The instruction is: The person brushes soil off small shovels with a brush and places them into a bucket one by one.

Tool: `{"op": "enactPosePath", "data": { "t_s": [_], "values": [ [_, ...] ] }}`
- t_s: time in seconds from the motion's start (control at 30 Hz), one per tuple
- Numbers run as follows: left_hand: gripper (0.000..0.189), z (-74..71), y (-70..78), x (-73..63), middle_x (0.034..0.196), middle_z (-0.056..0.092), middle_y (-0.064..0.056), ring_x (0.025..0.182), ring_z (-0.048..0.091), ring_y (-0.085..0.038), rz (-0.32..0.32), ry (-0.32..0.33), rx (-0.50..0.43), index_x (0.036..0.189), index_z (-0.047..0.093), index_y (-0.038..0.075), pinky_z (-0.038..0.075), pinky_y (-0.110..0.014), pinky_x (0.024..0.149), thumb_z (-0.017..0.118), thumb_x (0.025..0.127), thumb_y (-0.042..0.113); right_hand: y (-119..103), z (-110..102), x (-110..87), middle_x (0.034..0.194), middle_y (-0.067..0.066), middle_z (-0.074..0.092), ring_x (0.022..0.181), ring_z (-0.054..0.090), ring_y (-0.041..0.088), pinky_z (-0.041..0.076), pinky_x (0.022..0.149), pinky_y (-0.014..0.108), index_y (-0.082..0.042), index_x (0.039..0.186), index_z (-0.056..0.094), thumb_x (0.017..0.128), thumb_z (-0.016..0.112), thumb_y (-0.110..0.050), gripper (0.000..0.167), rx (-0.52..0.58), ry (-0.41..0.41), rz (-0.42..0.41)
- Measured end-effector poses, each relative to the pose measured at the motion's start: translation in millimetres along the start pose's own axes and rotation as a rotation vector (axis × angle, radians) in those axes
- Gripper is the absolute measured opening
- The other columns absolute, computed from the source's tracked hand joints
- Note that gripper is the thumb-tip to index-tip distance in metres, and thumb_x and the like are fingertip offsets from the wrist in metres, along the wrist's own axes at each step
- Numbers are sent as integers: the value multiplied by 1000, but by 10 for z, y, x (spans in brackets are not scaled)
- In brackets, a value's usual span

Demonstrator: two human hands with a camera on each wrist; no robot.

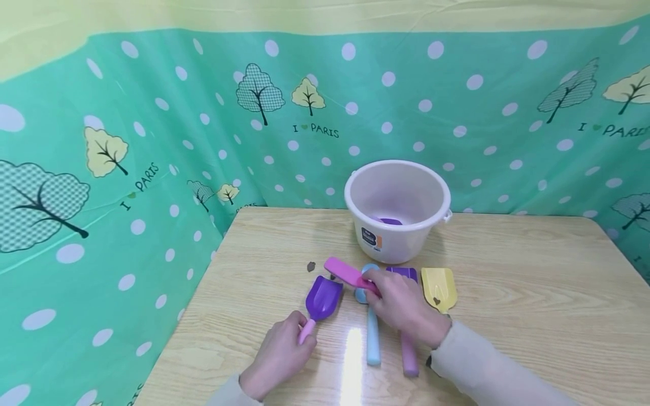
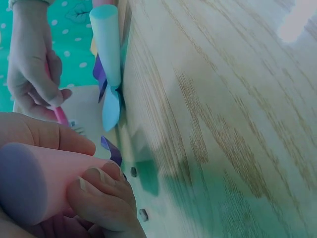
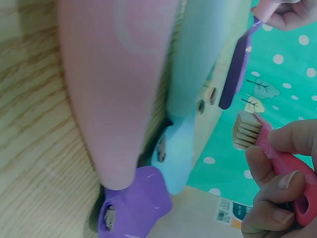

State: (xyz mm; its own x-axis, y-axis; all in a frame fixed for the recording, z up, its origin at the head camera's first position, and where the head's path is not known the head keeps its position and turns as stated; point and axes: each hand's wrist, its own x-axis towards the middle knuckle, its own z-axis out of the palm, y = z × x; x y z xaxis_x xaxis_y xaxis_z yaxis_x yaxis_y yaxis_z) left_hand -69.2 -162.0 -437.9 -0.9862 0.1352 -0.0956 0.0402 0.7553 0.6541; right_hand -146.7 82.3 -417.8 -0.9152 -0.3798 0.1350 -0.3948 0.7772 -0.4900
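Observation:
My left hand (image 1: pixel 281 352) grips the pink handle of a toy shovel with a purple scoop (image 1: pixel 323 298); the scoop is tilted above the table. In my right hand (image 1: pixel 401 304) is a pink brush (image 1: pixel 342 270), its pale bristles (image 3: pixel 246 131) showing in the right wrist view. The brush head is above and right of the scoop. Small brown pieces (image 1: pixel 311 266) lie on the table beyond the scoop. Below the right hand lie a light blue shovel (image 1: pixel 373 338) and a purple shovel with a lilac handle (image 1: pixel 409 355), both partly hidden by it.
A white bucket (image 1: pixel 378 234) stands at the back, something purple (image 1: pixel 391 221) inside. A yellow shovel (image 1: pixel 439 285) with a brown piece on it lies right of the right hand. Green dotted cloth (image 1: pixel 304 169) hangs behind and left of the wooden table (image 1: pixel 533 282).

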Motion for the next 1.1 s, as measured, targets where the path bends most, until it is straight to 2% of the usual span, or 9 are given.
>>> {"op": "enactPosePath", "data": {
  "t_s": [0.17, 0.33, 0.5, 0.87, 1.1],
  "values": [
    [23, -2, 1, 8, 64, 52, 3, 46, 48, -8, -7, -9, -12, 102, 56, 0, 42, -24, 38, 59, 81, 12, -63, -26, -72, 75, -16, 52, 58, 46, 3, 40, 49, 21, -19, 113, 65, 85, 70, -21, 28, 39, 3, -78],
    [24, -4, 12, 16, 66, 53, 3, 46, 49, -8, -3, -20, -31, 102, 56, -1, 42, -23, 36, 59, 82, 12, -144, 9, -179, 84, -12, 61, 64, 50, 1, 44, 55, 20, -16, 113, 66, 86, 68, -20, 28, 85, -74, -194],
    [25, -7, 33, 24, 68, 54, 2, 47, 49, -8, 4, -11, -36, 103, 57, 0, 43, -24, 38, 60, 82, 12, -151, 71, -241, 91, -8, 66, 72, 53, 1, 45, 60, 19, -15, 112, 66, 86, 69, -21, 27, 70, -90, -227],
    [28, 6, 26, 18, 68, 55, 3, 46, 49, -7, 10, -19, -26, 105, 57, -1, 42, -22, 36, 61, 81, 12, -52, 80, -193, 80, -14, 57, 64, 49, 1, 43, 55, 18, -20, 111, 65, 86, 68, -18, 25, 14, -53, -178],
    [27, 0, 37, 13, 69, 56, 3, 46, 49, -7, 25, -26, -30, 104, 57, -1, 42, -22, 37, 61, 81, 12, 5, 70, -147, 80, -15, 57, 63, 49, 1, 41, 52, 18, -22, 108, 65, 86, 69, -20, 23, -54, -7, -131]
  ]
}}
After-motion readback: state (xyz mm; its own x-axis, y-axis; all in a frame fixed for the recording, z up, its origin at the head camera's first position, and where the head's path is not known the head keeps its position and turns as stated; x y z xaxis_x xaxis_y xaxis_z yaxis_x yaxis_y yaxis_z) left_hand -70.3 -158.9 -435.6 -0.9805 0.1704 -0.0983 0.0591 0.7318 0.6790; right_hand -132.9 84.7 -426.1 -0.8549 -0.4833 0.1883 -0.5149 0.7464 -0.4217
